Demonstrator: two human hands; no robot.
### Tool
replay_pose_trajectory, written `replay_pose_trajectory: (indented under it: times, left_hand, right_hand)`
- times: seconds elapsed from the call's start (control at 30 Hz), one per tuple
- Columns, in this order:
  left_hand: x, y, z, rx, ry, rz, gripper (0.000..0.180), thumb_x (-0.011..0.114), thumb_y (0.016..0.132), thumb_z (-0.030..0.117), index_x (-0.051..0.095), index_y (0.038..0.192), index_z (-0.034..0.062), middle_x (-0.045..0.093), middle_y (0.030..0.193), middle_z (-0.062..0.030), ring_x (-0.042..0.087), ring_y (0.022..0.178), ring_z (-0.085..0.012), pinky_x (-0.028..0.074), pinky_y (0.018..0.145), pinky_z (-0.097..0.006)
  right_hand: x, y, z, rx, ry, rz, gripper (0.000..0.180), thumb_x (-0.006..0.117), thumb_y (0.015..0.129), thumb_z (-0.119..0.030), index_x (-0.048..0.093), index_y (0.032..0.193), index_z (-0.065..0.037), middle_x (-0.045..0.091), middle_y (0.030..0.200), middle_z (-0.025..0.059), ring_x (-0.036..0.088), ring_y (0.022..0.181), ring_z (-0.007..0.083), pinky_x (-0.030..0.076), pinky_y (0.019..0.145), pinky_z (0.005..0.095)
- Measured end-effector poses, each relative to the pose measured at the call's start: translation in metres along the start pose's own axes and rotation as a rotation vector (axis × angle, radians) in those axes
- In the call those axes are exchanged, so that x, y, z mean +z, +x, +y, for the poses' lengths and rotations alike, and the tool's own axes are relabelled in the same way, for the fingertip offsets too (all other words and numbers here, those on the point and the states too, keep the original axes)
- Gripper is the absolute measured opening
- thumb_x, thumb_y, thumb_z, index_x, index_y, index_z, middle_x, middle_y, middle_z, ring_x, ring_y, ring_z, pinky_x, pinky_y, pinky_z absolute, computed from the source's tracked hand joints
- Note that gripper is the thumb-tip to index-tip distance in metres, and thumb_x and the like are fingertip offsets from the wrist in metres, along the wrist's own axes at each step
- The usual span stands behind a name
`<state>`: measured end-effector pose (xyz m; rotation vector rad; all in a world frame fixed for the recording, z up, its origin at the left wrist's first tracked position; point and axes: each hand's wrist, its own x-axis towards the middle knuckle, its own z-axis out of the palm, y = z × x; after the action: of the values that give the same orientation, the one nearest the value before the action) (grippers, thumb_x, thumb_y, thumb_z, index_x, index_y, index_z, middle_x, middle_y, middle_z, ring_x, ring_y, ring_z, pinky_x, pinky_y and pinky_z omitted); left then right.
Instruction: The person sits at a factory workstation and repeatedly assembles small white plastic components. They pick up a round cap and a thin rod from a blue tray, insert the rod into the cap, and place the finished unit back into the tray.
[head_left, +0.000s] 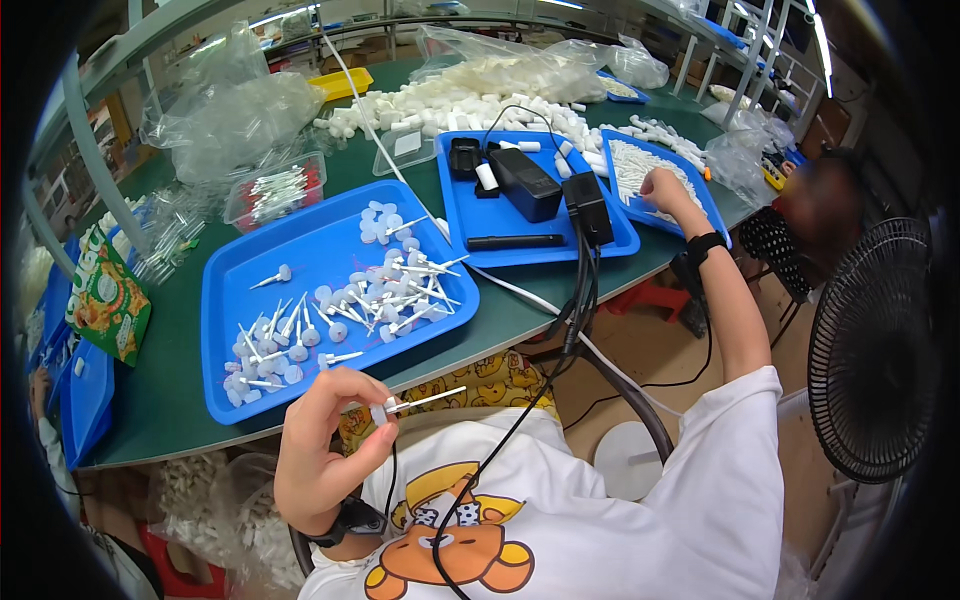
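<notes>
My left hand (335, 425), near the table's front edge, pinches a small white disc-headed stick (430, 399) between thumb and fingers. Its thin shaft points to the right. Beyond that hand lies a large blue tray (235, 275) with many similar pieces (350, 308), most heaped along its front and right side. My right hand (668, 190) reaches down into a smaller blue tray (718, 222) at the right, which holds a pile of thin white sticks (632, 165). Its fingers are drawn together over the pile; whatever they grip is too small to make out.
Between the trays, another blue tray (465, 205) carries black boxes (525, 185) and cables. White cylinders (480, 105) and plastic bags (225, 110) cover the back. A clear box (275, 195) of small parts and a green snack bag (110, 295) sit left. A black fan (870, 350) stands right, near another person.
</notes>
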<state>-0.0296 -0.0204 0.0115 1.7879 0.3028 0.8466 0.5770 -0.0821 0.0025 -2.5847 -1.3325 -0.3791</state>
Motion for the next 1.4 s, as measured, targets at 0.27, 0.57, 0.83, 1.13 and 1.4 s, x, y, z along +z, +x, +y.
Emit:
replay_pose_trajectory:
  times: [0.27,0.57,0.83,1.13,1.4]
  left_hand:
    - [-0.004,0.004,0.0,0.019,-0.008,0.083,0.018,0.057,0.078,-0.007,0.054,0.095,-0.0037,0.056,0.09,-0.0096,0.053,0.084,-0.0153,0.044,0.078,-0.028]
    - [-0.008,0.002,0.002,0.005,0.053,0.172,0.019,0.069,0.076,-0.003,0.058,0.092,-0.0012,0.061,0.088,-0.0071,0.058,0.08,-0.0129,0.046,0.076,-0.026]
    - [-0.001,0.005,0.01,-0.002,-0.068,0.31,0.018,0.068,0.076,-0.006,0.06,0.091,-0.0018,0.063,0.091,-0.0065,0.059,0.081,-0.0121,0.047,0.077,-0.026]
    - [0.013,0.008,0.011,0.125,0.017,0.353,0.02,0.066,0.076,-0.01,0.062,0.095,-0.0029,0.062,0.092,-0.0092,0.058,0.087,-0.0152,0.045,0.079,-0.026]
    - [0.013,0.007,0.006,0.271,-0.015,0.374,0.023,0.068,0.073,-0.011,0.063,0.094,-0.0025,0.062,0.092,-0.0099,0.058,0.087,-0.0167,0.046,0.078,-0.028]
  right_hand:
    - [0.024,0.008,0.026,0.022,-0.058,0.061,0.007,0.065,0.07,-0.009,0.068,0.075,-0.004,0.066,0.081,0.0209,0.065,0.082,0.0355,0.051,0.074,0.0418]
    - [0.019,0.004,0.021,-0.063,0.034,0.067,0.004,0.066,0.066,0.0,0.063,0.068,-0.002,0.065,0.076,0.0193,0.063,0.076,0.0343,0.05,0.07,0.0391]
    - [0.019,0.001,0.037,0.003,0.006,0.055,0.011,0.069,0.07,-0.004,0.062,0.078,0.0,0.064,0.074,0.017,0.063,0.073,0.0318,0.049,0.068,0.0379]
    - [-0.102,-0.12,-0.193,-0.426,0.727,0.237,0.011,0.064,0.085,-0.009,0.063,0.091,0.0,0.066,0.084,0.008,0.062,0.079,0.0177,0.046,0.072,0.0288]
    - [-0.122,-0.212,-0.281,-0.802,0.978,0.131,0.018,0.076,0.07,0.001,0.069,0.085,-0.003,0.067,0.079,0.0055,0.06,0.072,0.0192,0.048,0.065,0.0285]
